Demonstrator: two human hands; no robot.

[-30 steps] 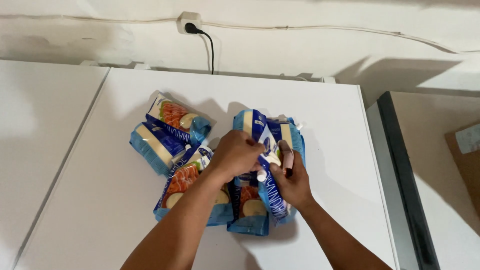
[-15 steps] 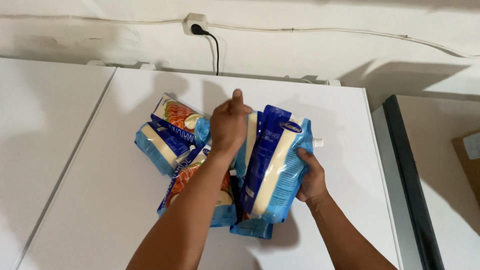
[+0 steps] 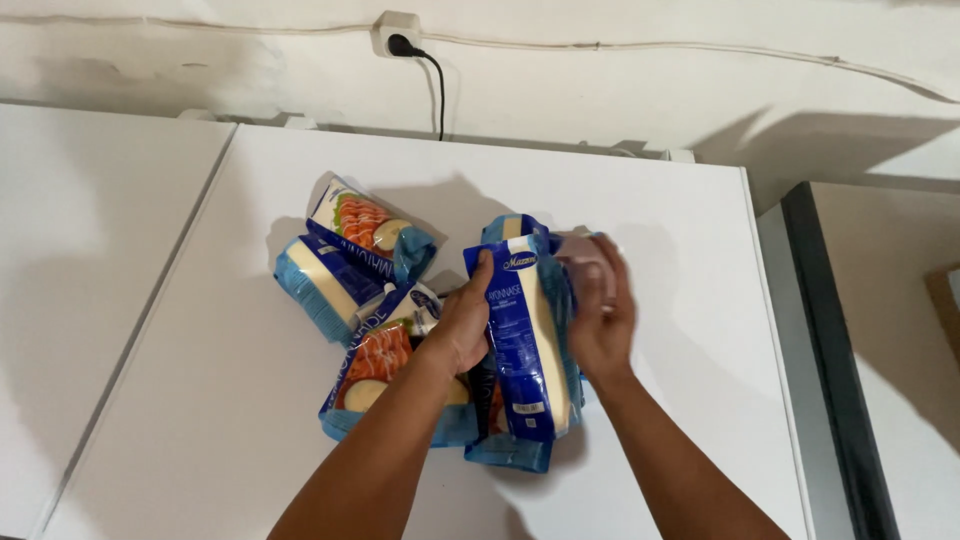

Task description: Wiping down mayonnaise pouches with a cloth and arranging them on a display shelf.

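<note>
Several blue and cream sauce pouches lie in a heap on a white table [image 3: 650,200]. My left hand [image 3: 462,325] and my right hand [image 3: 602,310] clasp one upright pouch [image 3: 527,335] from either side, above the heap. Its narrow cream front faces me. Another pouch [image 3: 380,365] with a salad picture lies flat under my left wrist. Further left rest a pouch [image 3: 368,228] with a salad picture and a pouch [image 3: 320,282] showing its cream side. My right hand is blurred by motion.
A second white table [image 3: 90,220] adjoins on the left. On the wall behind, a black plug [image 3: 400,45] sits in a white socket, its cable dropping behind the table. A dark-framed surface [image 3: 830,380] stands at the right.
The held pouch has turned from its broad face to its narrow front. My left hand dropped from an open raised pose onto the pouch's left side; my right hand moved up its right side.
</note>
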